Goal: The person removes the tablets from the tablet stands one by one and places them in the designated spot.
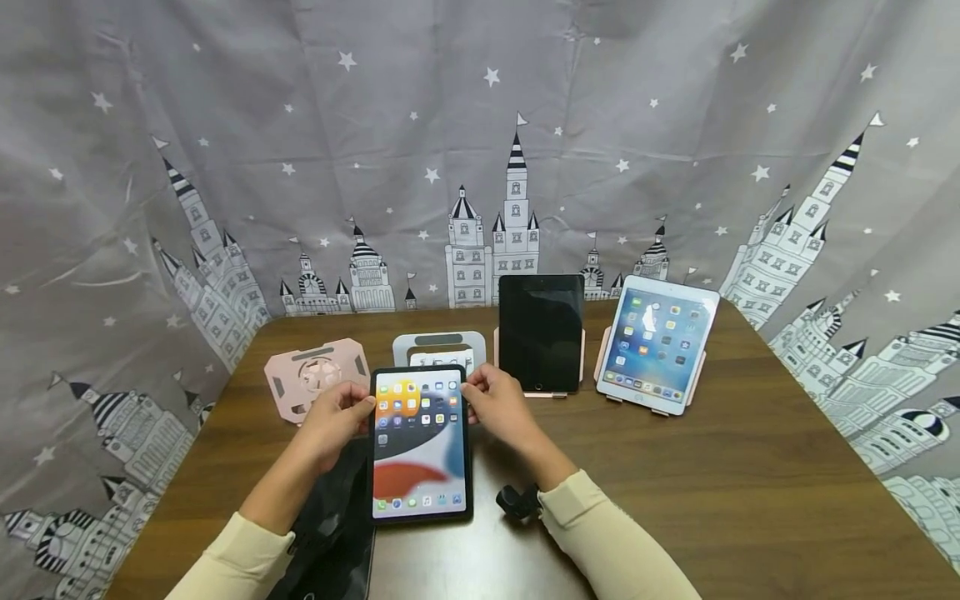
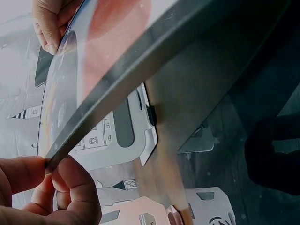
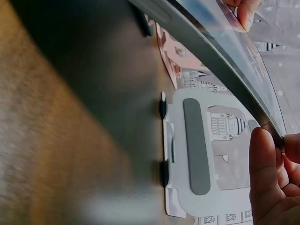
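A tablet (image 1: pixel 418 467) with a lit home screen and dark rim is held upright, screen toward me. My left hand (image 1: pixel 335 422) pinches its upper left edge between thumb and fingers. At the upper right edge, my right hand (image 1: pixel 504 408) pinches it likewise. Just behind the tablet stands a grey-white tablet stand (image 1: pixel 401 344) with dark grey pads, its lower part hidden in the head view. The right wrist view shows the same stand (image 3: pixel 213 199) with small black-tipped hooks, apart from the tablet.
A pink stand (image 1: pixel 291 365) without a tablet is at the left. Right of the grey one, a black-screened tablet (image 1: pixel 540 333) and a white tablet (image 1: pixel 660 342) with a lit screen lean on pink stands. Beneath my left forearm lies a dark glossy item (image 1: pixel 333 521). A grey castle-print curtain (image 1: pixel 480 100) hangs behind.
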`<control>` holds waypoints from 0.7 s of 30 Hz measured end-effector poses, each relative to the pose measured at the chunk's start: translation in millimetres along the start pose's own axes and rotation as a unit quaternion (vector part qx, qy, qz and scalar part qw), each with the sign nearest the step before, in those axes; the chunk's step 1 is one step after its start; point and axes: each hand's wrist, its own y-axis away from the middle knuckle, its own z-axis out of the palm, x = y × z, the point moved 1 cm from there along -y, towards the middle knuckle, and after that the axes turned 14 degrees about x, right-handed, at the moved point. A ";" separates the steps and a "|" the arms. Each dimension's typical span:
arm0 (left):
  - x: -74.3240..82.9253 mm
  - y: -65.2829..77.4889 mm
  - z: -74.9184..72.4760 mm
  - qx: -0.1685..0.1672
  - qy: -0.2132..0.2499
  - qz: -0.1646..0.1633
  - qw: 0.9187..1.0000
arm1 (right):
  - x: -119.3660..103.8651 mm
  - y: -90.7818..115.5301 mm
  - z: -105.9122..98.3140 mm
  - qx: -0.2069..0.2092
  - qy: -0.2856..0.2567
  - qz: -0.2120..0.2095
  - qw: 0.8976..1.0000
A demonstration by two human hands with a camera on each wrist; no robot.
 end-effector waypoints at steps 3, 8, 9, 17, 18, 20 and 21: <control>-2.0 3.0 -0.7 0.000 -0.006 0.002 1.000 | 1.2 3.5 0.5 -0.001 0.010 0.002 1.000; -6.3 5.2 0.4 -0.006 -0.011 0.000 1.000 | 4.6 8.8 0.0 0.000 0.019 0.004 1.000; -6.6 5.7 0.6 -0.007 -0.012 0.000 1.000 | 5.2 9.6 0.0 -0.001 0.018 0.005 1.000; -7.1 15.5 -0.8 -0.017 -0.022 -0.007 1.000 | 5.5 17.0 -1.6 -0.010 0.008 0.012 1.000; -7.5 16.9 -1.1 -0.019 -0.024 -0.011 0.999 | 5.7 18.2 -1.7 -0.011 0.007 0.013 1.000; -8.5 19.1 -1.3 -0.022 -0.027 -0.015 0.999 | 5.9 20.5 -1.8 -0.013 0.006 0.015 1.000; -9.0 20.0 -1.3 -0.023 -0.029 -0.018 0.999 | 6.2 21.6 -1.8 -0.014 0.005 0.016 1.000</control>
